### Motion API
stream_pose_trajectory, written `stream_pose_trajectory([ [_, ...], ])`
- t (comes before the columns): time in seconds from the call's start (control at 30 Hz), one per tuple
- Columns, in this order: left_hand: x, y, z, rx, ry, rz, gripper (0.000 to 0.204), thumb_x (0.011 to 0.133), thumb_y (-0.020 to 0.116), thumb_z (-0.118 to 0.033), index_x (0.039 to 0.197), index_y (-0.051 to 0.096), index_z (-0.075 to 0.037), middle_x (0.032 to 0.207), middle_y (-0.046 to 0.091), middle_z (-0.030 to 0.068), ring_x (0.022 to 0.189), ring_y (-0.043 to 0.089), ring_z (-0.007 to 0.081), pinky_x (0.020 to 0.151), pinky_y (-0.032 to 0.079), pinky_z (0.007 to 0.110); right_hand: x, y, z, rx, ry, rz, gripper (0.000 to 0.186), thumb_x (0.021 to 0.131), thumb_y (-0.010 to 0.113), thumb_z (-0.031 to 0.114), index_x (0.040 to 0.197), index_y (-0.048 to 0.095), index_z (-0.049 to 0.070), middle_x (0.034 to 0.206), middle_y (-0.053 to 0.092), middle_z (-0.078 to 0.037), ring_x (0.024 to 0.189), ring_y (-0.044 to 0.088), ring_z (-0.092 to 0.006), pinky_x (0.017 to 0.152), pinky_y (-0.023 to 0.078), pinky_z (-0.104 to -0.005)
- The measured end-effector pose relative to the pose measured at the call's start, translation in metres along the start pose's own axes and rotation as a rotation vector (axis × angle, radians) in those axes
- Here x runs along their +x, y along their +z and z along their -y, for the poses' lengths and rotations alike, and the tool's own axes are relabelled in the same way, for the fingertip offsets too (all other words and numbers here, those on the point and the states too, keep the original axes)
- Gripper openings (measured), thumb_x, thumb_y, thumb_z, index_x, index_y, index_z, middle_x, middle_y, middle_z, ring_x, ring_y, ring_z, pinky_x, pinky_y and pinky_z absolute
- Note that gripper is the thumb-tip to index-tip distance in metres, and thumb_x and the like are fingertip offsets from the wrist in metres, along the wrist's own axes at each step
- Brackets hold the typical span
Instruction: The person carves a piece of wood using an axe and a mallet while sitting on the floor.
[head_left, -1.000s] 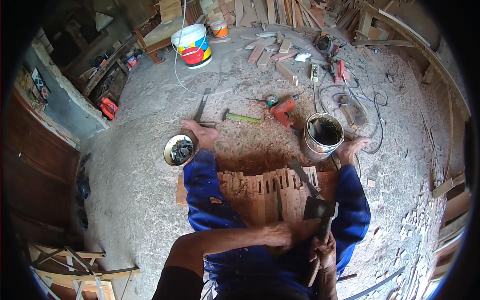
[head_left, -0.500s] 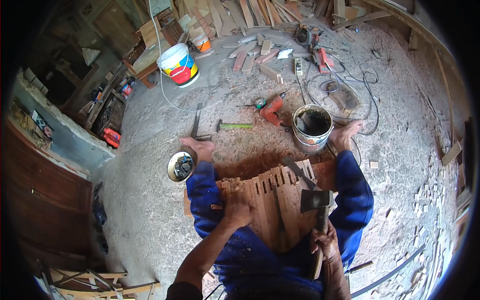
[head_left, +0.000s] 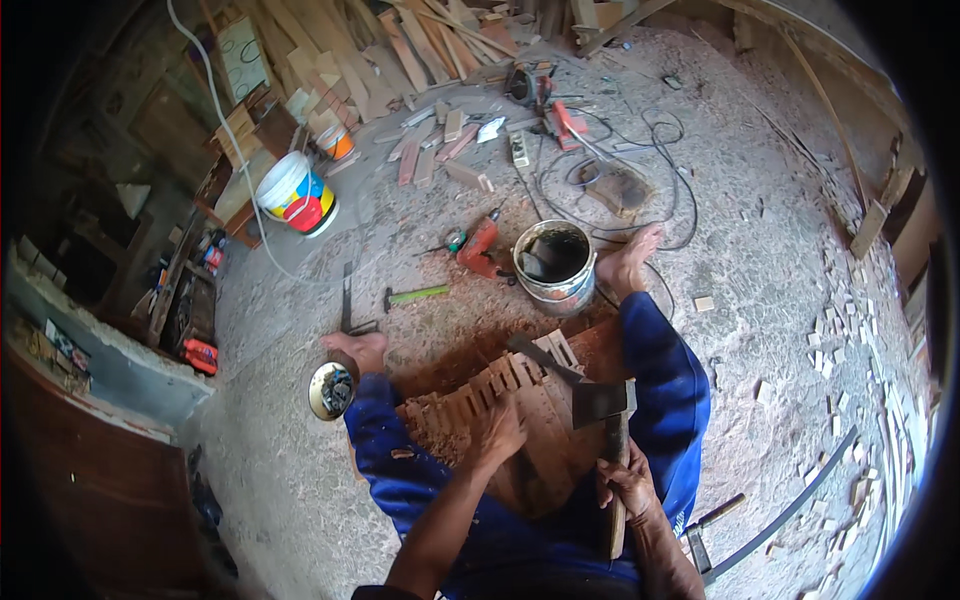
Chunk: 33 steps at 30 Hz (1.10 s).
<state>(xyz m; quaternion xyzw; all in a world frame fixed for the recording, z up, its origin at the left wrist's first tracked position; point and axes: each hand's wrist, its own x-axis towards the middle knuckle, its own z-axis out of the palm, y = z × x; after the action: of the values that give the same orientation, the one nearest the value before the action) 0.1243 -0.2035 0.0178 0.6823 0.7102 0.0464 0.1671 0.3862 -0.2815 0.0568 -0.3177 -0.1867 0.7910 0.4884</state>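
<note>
My right hand (head_left: 628,485) is closed round the wooden handle of a hatchet (head_left: 598,402), its broad dark head up over the right side of the wood. Across my lap lie several notched wooden strips (head_left: 560,440), side by side, with slots along their far ends. My left hand (head_left: 499,432) is on the strips left of the hatchet, fingers downward and partly hidden. A dark tool handle (head_left: 524,480) shows just below it; whether my fingers grip that tool is unclear. A flat dark blade (head_left: 543,358) lies across the strips' far right end.
Beyond my feet are a paint-stained bucket (head_left: 556,268), a red drill (head_left: 480,250) and a green-handled hammer (head_left: 416,295). A bowl of metal bits (head_left: 331,390) sits by my left foot. Cables (head_left: 690,205) loop at the right; wood offcuts (head_left: 440,150) lie farther off.
My left hand has moved right and away from me across the strips, over where the narrow chisel lay. My right hand still holds the hatchet. The whole view has turned.
</note>
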Motion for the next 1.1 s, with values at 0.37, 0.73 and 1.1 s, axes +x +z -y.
stream_pose_trajectory([
  [0.37, -0.031, 0.052, 0.001, -0.345, -0.027, -0.015, 0.038, 0.084, 0.071, -0.020, 0.114, 0.054, -0.003, 0.096, 0.068, 0.0238, 0.093, 0.066, 0.0451, 0.078, 0.052, 0.051, 0.012, 0.015, 0.004, 0.023, -0.015, 0.016, 0.049, 0.086, 0.062, -0.006, 0.130, 0.046, 0.008, 0.066, 0.052, -0.005, 0.039, 0.051, -0.0164, 0.037, 0.048, -0.0305],
  [0.73, -0.058, 0.037, -0.023, -0.381, -0.097, -0.081, 0.031, 0.081, 0.069, -0.012, 0.106, 0.051, -0.006, 0.092, 0.065, 0.0183, 0.088, 0.066, 0.0410, 0.074, 0.050, 0.048, 0.010, 0.004, 0.009, 0.077, -0.070, -0.041, 0.044, 0.087, 0.063, -0.005, 0.126, 0.048, 0.009, 0.067, 0.052, -0.005, 0.039, 0.049, -0.0157, 0.036, 0.048, -0.0301],
  [1.1, 0.012, 0.009, -0.101, -0.237, 0.450, -0.108, 0.044, 0.080, 0.064, -0.002, 0.123, 0.056, -0.001, 0.112, 0.059, 0.0177, 0.106, 0.060, 0.0374, 0.089, 0.051, 0.046, 0.004, -0.001, 0.015, 0.071, -0.137, -0.079, 0.047, 0.086, 0.066, 0.000, 0.128, 0.048, 0.008, 0.067, 0.051, -0.004, 0.039, 0.049, -0.0154, 0.038, 0.049, -0.0304],
])
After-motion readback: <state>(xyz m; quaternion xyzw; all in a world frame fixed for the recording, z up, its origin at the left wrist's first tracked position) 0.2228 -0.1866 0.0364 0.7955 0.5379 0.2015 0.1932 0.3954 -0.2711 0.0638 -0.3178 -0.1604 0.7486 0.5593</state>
